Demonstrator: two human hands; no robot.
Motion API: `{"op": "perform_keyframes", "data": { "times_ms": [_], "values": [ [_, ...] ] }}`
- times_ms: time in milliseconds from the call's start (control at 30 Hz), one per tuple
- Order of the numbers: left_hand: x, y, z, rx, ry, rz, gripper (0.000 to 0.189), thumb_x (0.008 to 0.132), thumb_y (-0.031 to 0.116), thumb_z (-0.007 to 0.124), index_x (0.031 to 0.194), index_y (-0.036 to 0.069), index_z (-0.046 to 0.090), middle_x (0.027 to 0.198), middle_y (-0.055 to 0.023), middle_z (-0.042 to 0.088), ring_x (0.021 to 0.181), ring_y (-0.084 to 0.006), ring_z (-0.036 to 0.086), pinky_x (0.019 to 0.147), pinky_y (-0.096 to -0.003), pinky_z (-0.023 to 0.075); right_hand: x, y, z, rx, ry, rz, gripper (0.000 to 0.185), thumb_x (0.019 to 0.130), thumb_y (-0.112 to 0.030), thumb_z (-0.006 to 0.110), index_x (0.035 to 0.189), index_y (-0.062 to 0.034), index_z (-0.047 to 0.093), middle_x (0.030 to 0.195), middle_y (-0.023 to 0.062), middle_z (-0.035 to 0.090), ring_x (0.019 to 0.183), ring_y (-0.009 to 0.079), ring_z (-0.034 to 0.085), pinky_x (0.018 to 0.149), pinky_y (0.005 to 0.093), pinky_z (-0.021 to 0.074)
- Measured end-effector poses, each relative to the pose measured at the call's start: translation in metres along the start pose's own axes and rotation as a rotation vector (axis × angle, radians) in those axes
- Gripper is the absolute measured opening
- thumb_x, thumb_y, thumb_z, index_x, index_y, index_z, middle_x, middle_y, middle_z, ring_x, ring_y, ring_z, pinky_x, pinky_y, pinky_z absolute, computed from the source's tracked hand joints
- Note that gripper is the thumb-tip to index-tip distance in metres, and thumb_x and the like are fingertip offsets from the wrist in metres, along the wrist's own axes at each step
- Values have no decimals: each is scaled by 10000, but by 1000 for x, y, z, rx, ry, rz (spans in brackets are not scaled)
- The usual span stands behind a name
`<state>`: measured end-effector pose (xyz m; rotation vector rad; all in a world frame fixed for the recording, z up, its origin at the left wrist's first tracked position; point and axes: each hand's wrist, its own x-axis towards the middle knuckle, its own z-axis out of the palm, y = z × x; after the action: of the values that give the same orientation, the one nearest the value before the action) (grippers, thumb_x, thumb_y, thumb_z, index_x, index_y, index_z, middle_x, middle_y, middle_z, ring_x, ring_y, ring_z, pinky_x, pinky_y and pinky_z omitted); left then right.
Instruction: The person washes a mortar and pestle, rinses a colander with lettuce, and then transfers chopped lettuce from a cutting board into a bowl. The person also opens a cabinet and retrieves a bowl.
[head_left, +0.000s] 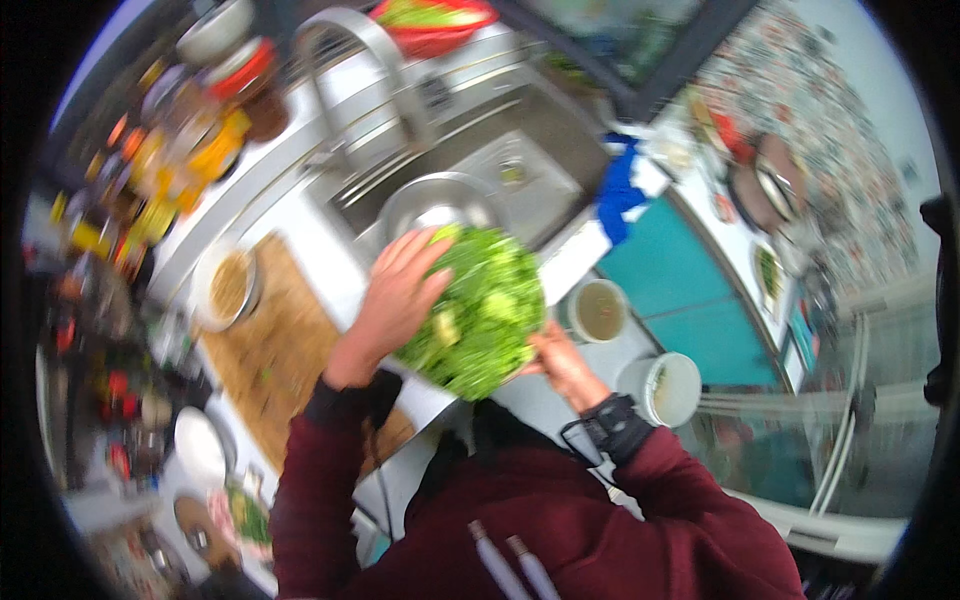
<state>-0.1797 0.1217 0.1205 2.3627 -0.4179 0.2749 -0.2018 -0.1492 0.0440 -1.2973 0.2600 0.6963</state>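
A heap of chopped leafy greens (480, 322) fills a round vessel, hidden but for a thin rim, at the front edge of the sink counter. My right hand (566, 364) grips that vessel at its near right side, the fingers passing beneath it. Across the upper left of the greens lies my left hand (405, 289), palm down, fingers extended. Just beyond the heap, a stainless steel bowl (442, 196) sits in the left part of the metal sink (555, 176). The picture is blurred by motion.
A wooden cutting board (277, 360) bears a bowl of brown food (229, 289) at left. The faucet (390, 67) arches over the sink. Two buckets (596, 311) (671, 390) stand low at right. A blue cloth (621, 195) hangs by the sink corner. Bottles and jars (187, 150) crowd the left.
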Motion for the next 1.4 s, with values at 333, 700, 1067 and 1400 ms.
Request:
{"op": "perform_keyframes", "data": {
  "times_ms": [333,700,1067,1400],
  "values": [
    [14,10,-12,-276,-19,-41,359,926,181,527,1250,29,554,1295,-168,548,1258,-313,466,1052,-374,344,-27,1,-3,129,104,8,495,905,-121,514,1360,-65,325,1062,173,644,795,255,702,616,325,612],
    [-34,-23,-48,-560,342,-327,183,947,100,540,1096,-3,571,1086,-82,601,959,-117,555,833,-252,445,-66,-9,-84,260,243,-41,467,941,-131,486,1367,-79,300,1123,177,613,847,319,689,669,453,609],
    [-74,44,70,-194,225,-697,169,931,58,491,1064,0,576,964,-62,578,836,-137,528,751,-268,435,-53,-88,-292,296,360,-138,413,925,-76,467,1326,-65,370,1127,149,613,872,274,684,660,427,608],
    [204,158,240,179,-153,-55,491,785,28,659,1255,67,521,1277,-201,521,1165,-396,509,968,-431,435,-30,-143,-485,287,441,-184,475,923,-52,446,1381,-100,335,1131,126,604,842,233,681,601,356,604]
  ]
}}
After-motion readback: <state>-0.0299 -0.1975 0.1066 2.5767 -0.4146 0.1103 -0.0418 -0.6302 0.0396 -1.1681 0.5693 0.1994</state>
